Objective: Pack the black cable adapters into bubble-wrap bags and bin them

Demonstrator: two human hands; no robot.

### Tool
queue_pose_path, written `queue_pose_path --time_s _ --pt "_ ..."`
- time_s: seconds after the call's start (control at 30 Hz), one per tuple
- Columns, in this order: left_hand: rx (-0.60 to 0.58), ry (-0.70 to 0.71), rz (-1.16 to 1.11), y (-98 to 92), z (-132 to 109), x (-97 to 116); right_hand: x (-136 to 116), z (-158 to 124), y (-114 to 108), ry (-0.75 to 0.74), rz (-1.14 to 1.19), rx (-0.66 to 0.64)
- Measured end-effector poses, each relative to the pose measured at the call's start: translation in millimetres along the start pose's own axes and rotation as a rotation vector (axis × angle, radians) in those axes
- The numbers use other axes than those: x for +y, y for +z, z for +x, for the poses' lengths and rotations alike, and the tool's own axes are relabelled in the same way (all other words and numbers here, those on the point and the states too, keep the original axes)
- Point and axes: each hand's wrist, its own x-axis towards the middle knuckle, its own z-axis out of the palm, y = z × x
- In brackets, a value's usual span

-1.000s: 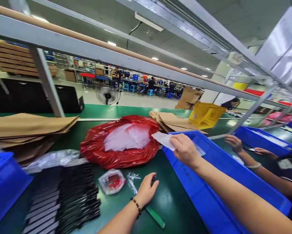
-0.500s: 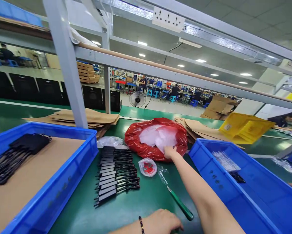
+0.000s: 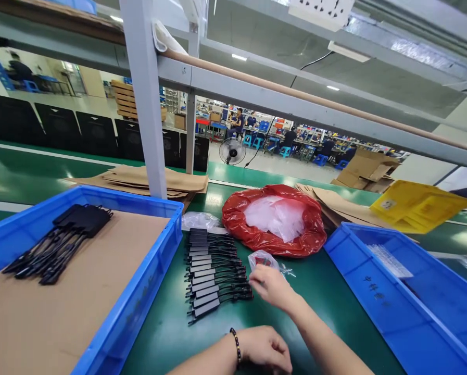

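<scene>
Bench inventory as I read it from the head camera.

Right hand [image 3: 270, 285]: reaching forward over the green table [image 3: 319, 297], fingers drawn together at the right end of the row of black tagged cables [image 3: 213, 276]. I cannot tell whether it pinches one of them or only touches.

Left hand [image 3: 266, 349]: near edge of the view, resting on the table with fingers curled loosely under; a beaded bracelet [image 3: 236, 345] on the wrist. Whether it holds anything I cannot tell.

Black tagged cables: laid side by side in a stack running near to far at the table's middle, just right of the left blue bin [image 3: 139, 307].

Small clear bag with red parts [image 3: 261, 259]: just beyond the right hand, between it and the red bag [image 3: 274, 221].

Red bag: far centre, open on top, filled with clear plastic pouches [image 3: 276, 216].

Left blue bin: lined with brown cardboard; a bundle of black cables [image 3: 61, 239] lies in its far left corner.

Right blue bin [image 3: 377, 291]: right of the hands, a strip of clear packets [image 3: 389, 260] at its far end.

Flat cardboard sheets [image 3: 155, 179]: far left, behind a grey frame post [image 3: 147, 104].

Yellow crate [image 3: 416, 205]: far right, tilted.
</scene>
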Motion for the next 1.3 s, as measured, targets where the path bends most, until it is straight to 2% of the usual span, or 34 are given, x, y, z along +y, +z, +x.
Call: queue_pose_path --time_s 0.17,0.33,0.43,0.53,0.6,0.7,0.77,0.83,0.9,0.93,0.97,1.03,1.1,1.2,1.3 --pt "-0.183 -0.03 -0.033 -5.5 7.2 -15.2 -18.9 0.3 35.8 -0.062 -0.043 -0.177" --pt "-0.266 -0.008 -0.046 -6.9 17.2 -28.0 -26.2 13.0 56.9 -0.125 -0.104 -0.224" --pt "-0.239 0.028 -0.028 -6.2 14.2 -24.7 -24.8 9.5 57.8 -0.173 -0.076 -0.174" --pt "-0.159 0.051 -0.009 -3.1 7.2 -14.6 -17.2 -3.7 51.6 -0.198 0.091 -0.07" --pt "-0.114 0.03 -0.032 0.0 3.7 -7.3 -8.2 -14.7 46.6 -0.145 0.257 0.006" --pt "-0.061 -0.021 -0.171 4.2 2.5 2.4 10.6 -29.6 38.4 0.013 0.527 0.104" --pt "0.089 -0.033 -0.262 4.5 2.8 10.7 25.8 -37.2 31.0 0.101 0.715 0.164" --pt "0.389 0.002 -0.332 1.6 2.7 23.6 41.3 -43.4 22.3 0.158 0.898 0.23" --pt "0.732 0.127 -0.397 -4.3 2.6 40.9 55.0 -48.9 15.1 0.211 1.058 0.29" --pt "0.86 0.219 -0.433 -7.8 3.1 50.1 60.3 -51.5 12.9 0.241 1.127 0.315" --pt "0.937 0.308 -0.463 -11.4 4.4 58.6 64.4 -53.8 11.8 0.27 1.186 0.332" --pt "0.998 0.417 -0.506 -17.9 9.9 71.1 68.7 -57.8 13.0 0.327 1.272 0.338" --pt "1.021 0.443 -0.524 -23.1 18.4 75.5 69.0 -60.4 16.9 0.361 1.301 0.288" --pt "1.07 0.451 -0.519 -28.7 30.9 69.2 67.2 -61.6 23.5 0.359 1.241 0.203" --pt "1.081 0.45 -0.53 -32.3 36.2 57.8 67.3 -60.6 28.7 0.353 1.17 0.175"
